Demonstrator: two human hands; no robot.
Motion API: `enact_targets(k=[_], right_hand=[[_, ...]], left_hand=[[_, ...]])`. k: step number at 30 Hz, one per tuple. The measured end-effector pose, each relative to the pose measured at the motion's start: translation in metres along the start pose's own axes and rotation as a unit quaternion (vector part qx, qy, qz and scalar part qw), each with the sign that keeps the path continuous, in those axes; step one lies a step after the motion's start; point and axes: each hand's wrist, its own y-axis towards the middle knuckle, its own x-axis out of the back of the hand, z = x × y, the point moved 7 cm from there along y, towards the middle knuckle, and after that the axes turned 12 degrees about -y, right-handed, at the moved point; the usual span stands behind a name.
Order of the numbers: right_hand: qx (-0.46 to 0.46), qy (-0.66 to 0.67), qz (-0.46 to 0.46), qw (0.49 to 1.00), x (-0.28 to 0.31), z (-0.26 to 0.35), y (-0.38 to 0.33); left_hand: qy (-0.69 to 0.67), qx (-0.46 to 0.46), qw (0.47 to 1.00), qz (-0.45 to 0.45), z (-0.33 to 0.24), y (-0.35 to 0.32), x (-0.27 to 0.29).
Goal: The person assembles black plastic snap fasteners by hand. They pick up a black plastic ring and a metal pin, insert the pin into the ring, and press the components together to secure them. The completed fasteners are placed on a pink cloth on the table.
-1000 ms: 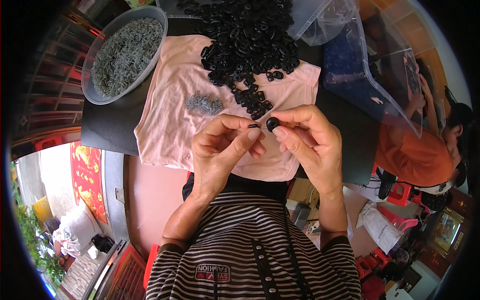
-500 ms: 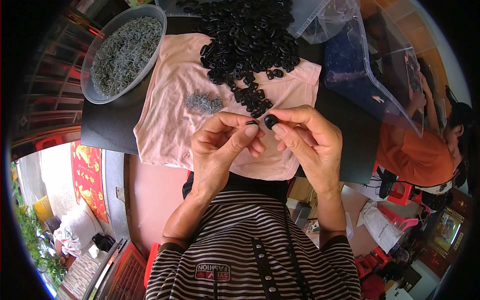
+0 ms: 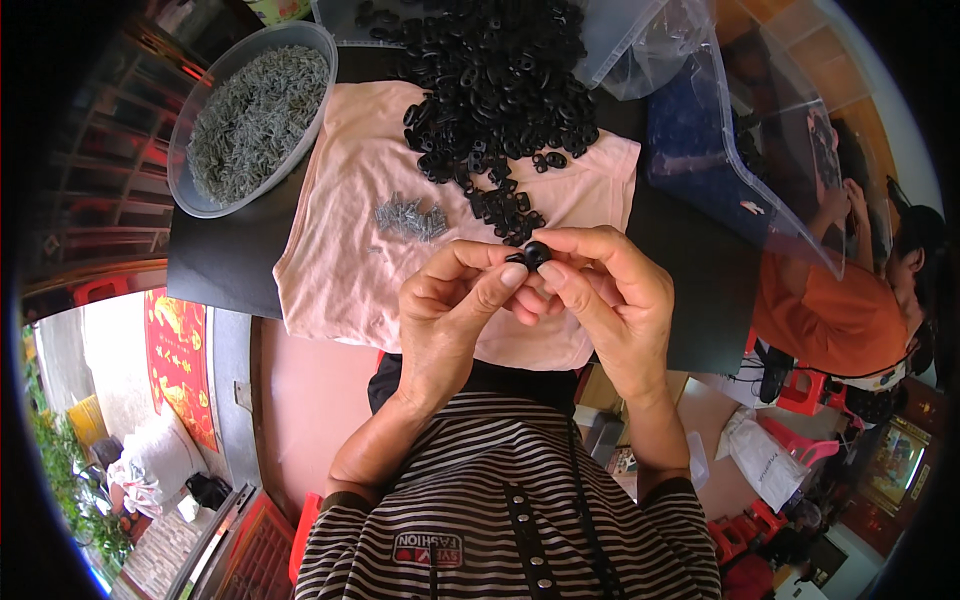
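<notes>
Both hands are up over the near edge of the pink cloth (image 3: 340,250), which serves as the landmark here. The left hand (image 3: 450,320) and the right hand (image 3: 600,300) meet fingertip to fingertip, and between them sits one small black ring piece (image 3: 535,253), pinched from both sides. The left grip is clenched on it with thumb and forefinger; the right grip grasps the same piece from the other side, fingers curled in close. The piece is held in the air just above the cloth's near half, not resting on it.

At the far end of the cloth lies a big heap of black ring pieces (image 3: 490,90), spilling toward the hands, with its closest stragglers just beyond the fingertips. Left of that trail, in the middle of the cloth, is a small cluster of grey metal pins (image 3: 410,217), near the left hand but apart from it. Off the cloth's far left corner stands a clear round bowl (image 3: 190,140) full of the same grey pins. Off the cloth's right side is a clear plastic bin (image 3: 760,180), tilted, its wall overhanging the dark surface (image 3: 215,270) that carries the cloth. Beyond the bin, well to the right of the cloth, another person in an orange top (image 3: 830,320) is seated.
</notes>
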Motion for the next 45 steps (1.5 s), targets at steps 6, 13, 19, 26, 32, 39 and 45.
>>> enact_targets(k=[6, 13, 19, 26, 32, 39, 45], right_hand=[[0.085, -0.108, -0.015, 0.99, 0.001, 0.012, 0.001], [0.111, -0.142, -0.025, 0.983, -0.002, 0.011, 0.001], [0.041, -0.08, -0.032, 0.995, 0.0, 0.005, -0.001], [0.125, -0.152, -0.061, 0.978, -0.002, 0.013, -0.005], [0.088, -0.088, -0.061, 0.99, 0.009, 0.006, -0.002], [0.088, -0.101, -0.062, 0.989, 0.012, 0.008, -0.005], [0.133, -0.154, -0.071, 0.977, 0.011, 0.014, -0.007]], left_hand=[[-0.016, -0.007, 1.0, -0.013, 0.003, -0.002, 0.003], [-0.048, 0.006, 0.999, -0.026, 0.012, -0.004, 0.007], [-0.041, 0.028, 0.998, -0.038, 0.011, -0.003, 0.01], [-0.098, 0.041, 0.993, -0.045, 0.021, -0.005, 0.01], [-0.07, 0.059, 0.996, -0.022, 0.02, -0.003, 0.0], [-0.077, 0.061, 0.995, -0.016, 0.022, -0.004, -0.001], [-0.084, 0.053, 0.995, -0.026, 0.023, -0.006, 0.0]])
